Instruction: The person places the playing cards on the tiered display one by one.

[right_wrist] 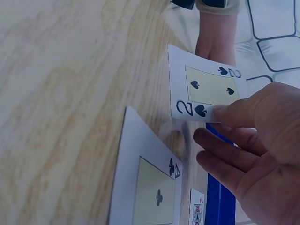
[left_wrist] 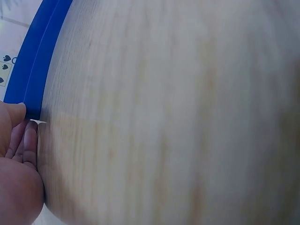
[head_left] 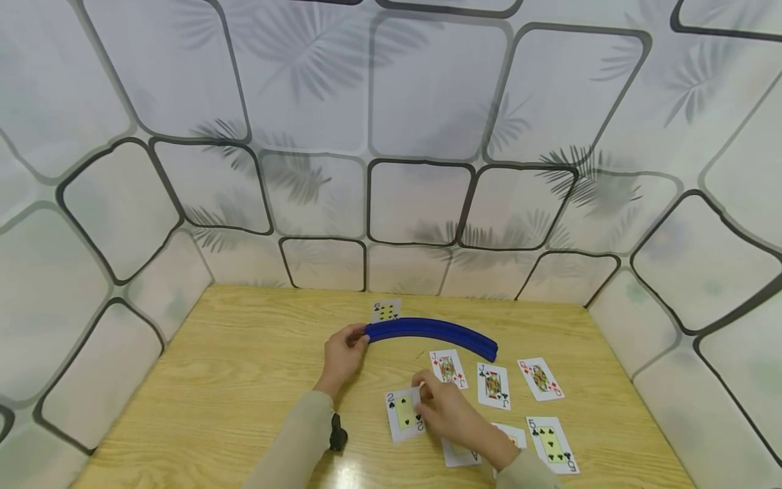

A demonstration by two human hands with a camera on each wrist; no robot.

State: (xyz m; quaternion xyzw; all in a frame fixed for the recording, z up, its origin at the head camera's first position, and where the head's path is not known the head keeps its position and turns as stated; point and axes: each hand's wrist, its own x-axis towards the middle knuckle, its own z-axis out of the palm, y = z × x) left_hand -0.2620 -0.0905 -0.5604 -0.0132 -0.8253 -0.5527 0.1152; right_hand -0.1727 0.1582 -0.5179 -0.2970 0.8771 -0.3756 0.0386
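My left hand (head_left: pixel 343 354) grips the left end of a blue curved card holder (head_left: pixel 434 329), thumb on its near side in the left wrist view. A spade card (head_left: pixel 386 310) shows beyond that end; its lower edge is hidden, so whether it stands in the slot I cannot tell. Between thumb and fingers, my right hand (head_left: pixel 449 409) pinches the two of spades (right_wrist: pixel 211 84), held up off the table in the right wrist view. Below that hand, a club card (right_wrist: pixel 154 183) lies face up, partly covered by the right arm in the head view.
Face-up cards lie to the right: jack of diamonds (head_left: pixel 449 369), jack of clubs (head_left: pixel 493 385), queen of diamonds (head_left: pixel 540 378) and five of clubs (head_left: pixel 552 444). Another card (head_left: pixel 512 435) is half hidden by the right wrist. Patterned cloth walls (head_left: pixel 421 204) border the wooden table (head_left: pixel 244 380).
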